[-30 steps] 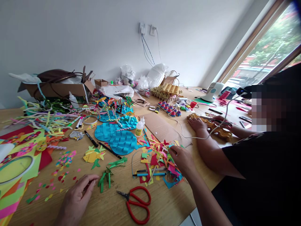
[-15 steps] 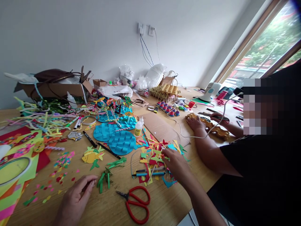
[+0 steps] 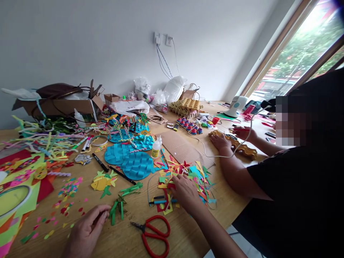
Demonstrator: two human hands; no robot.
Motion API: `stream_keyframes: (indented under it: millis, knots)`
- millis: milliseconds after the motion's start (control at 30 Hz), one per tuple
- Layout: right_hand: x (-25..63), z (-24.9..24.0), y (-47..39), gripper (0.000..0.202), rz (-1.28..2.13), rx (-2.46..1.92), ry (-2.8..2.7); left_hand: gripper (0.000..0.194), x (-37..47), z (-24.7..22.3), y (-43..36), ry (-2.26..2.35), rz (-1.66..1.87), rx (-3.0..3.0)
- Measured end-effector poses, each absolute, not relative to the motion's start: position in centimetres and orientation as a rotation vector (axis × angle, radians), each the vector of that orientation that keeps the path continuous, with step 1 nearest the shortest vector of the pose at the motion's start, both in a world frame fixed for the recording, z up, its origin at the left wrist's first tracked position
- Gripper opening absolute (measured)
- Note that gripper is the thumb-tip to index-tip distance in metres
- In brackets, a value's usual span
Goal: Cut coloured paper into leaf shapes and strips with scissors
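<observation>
My left hand (image 3: pixel 88 229) rests at the lower left, its thumb and forefinger pinched together; anything between them is hidden. Right beside those fingertips are folded green paper strips (image 3: pixel 118 209). My right hand (image 3: pixel 186 191) is over a pile of coloured paper scraps (image 3: pixel 197 175), palm down, with fingers reaching into the pile's left side. Under and beside it lie a blue pen (image 3: pixel 162 202) and a red strip. Red-handled scissors (image 3: pixel 156 234) lie partly spread on the table between my forearms. A yellow paper fish (image 3: pixel 101 182) with green fins lies beyond my left hand.
Blue woven paper discs (image 3: pixel 137 165), a glue bottle (image 3: pixel 155 148) and a cardboard sheet (image 3: pixel 177 145) lie ahead. At the right, a person in black (image 3: pixel 301 179) works on an egg-carton strip (image 3: pixel 244 151). A white cable (image 3: pixel 206 152) crosses the table. Pipe cleaners (image 3: pixel 48 138) heap at the left.
My right hand has moved left over the paper scraps, uncovering their right side. My left hand stays pinched in nearly the same place. The other person's far hand has shifted slightly.
</observation>
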State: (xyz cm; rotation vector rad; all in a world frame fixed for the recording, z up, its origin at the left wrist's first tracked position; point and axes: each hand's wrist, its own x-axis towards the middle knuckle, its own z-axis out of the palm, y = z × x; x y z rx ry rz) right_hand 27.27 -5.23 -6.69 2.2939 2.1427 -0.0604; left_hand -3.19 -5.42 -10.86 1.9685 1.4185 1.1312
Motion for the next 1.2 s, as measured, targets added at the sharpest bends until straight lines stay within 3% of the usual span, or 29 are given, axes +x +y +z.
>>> stream_keyframes:
  millis: [333, 533, 667, 967, 1200]
  knots:
    - [27.0, -7.2, -4.0, 0.017, -0.105, 2.46, 2.086, 0.031, -3.1, -10.2, -5.6, 1.4, 1.155, 1.915]
    - [28.2, -7.2, -4.3, 0.015, -0.363, 2.667, 2.2, 0.027, -3.2, -10.4, -5.5, 1.393, 1.146, 1.908]
    - [29.5, -7.2, -4.4, 0.014, -0.758, 2.848, 2.279, 0.027, -3.3, -10.4, -5.5, 1.392, 1.145, 1.903]
    - [29.9, -6.8, -5.4, 0.026, -2.013, 2.955, 2.267, 0.027, -3.0, -9.8, -5.8, 1.435, 1.133, 1.894]
    - [31.2, -5.8, -5.3, 0.022, -2.564, 3.043, 2.025, 0.027, -2.8, -9.7, -5.9, 1.451, 1.114, 1.903]
